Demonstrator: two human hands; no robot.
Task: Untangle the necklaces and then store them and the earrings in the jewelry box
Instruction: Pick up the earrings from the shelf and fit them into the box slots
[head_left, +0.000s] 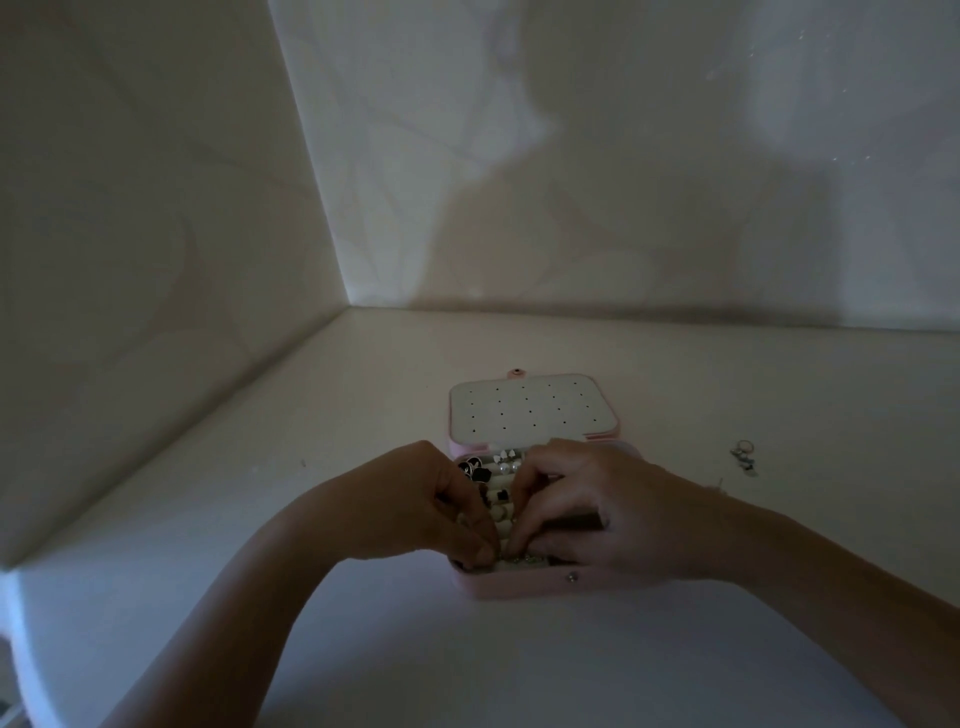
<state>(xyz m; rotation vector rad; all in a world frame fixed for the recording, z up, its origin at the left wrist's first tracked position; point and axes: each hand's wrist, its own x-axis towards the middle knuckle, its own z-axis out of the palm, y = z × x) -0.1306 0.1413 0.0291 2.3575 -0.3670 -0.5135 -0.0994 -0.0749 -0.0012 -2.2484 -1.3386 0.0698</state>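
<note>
The fingertips (480, 557) of both hands are curled and meet at the front row of the jewelry box (519, 588), where they appear to pinch a small glittering piece (522, 560). Whether it is an earring or a length of chain cannot be told in the dim light. The left hand (415, 509) covers the box's left edge. The right hand (602, 519) lies over its right half and hides the compartments there. Between the hands, the padded rolls (503, 514) already carry dark and pearl-like earrings (475, 467). The lid (530, 410) is folded back flat, with its perforated panel bare. Risk: the piece is tiny and held at the tips only, so a slip would likely drop it into a gap between rolls, where the low light would hide it. Heavy pressure on the front row could also dislodge the earrings seated behind it. A few loose jewelry items (745, 457) lie well apart to the right on the pale tabletop (519, 670) and are judged not yet stored. The tabletop sits in a corner between two pale patterned walls (156, 208), with shadows cast on the rear wall.
</note>
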